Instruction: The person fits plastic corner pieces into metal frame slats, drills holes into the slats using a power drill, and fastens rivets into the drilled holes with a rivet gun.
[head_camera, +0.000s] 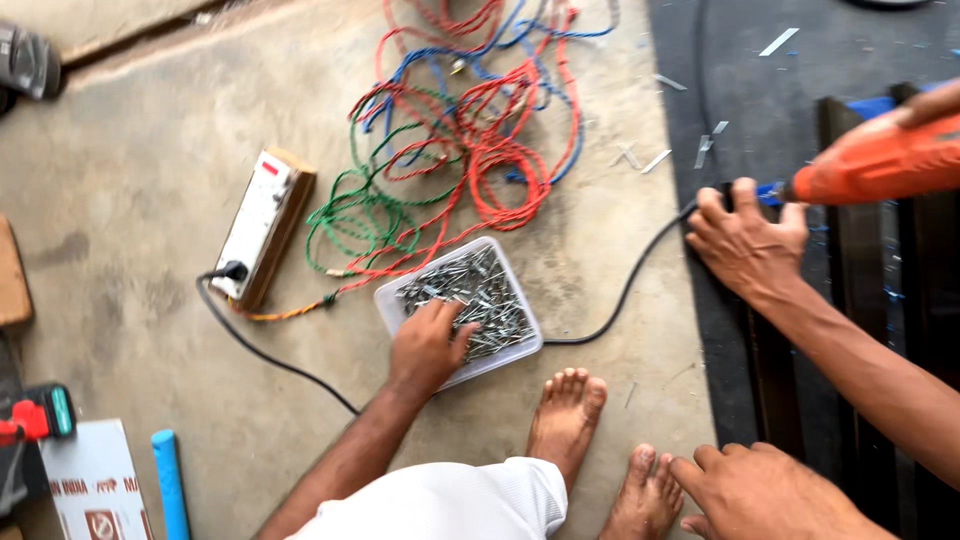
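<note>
**Here, sharp points close to bare skin**

Plainly, the main danger I judge is for the left hand (428, 347). It is inside the clear plastic tray (393, 298), with the fingers bent down into a heap of grey metal screws (485, 285). I cannot tell if they already pinch any screw or only rest on the heap. The points lie in every direction, so a quick grab could prick a fingertip. The tray is shallow and full nearly to its rim, and it stands on the concrete floor just in front of the person's bare feet (566, 415). A push on its edge could spill screws under the toes.

The right hand (760, 490) lies on the dark boards (850, 300) at the lower right, with the fingers spread and holding nothing. Further up the same boards, a co-worker's hand (745, 245) presses down right beside the tip of an orange drill (880, 160). If the bit slips, I think that hand is the first thing it meets.

A black cable (630, 280) runs past the tray, touching or nearly touching its corner. Tangled coloured wires (470, 130) lie between the tray and a white socket box (262, 225). A foot could catch in either.

No other container is in view.
</note>
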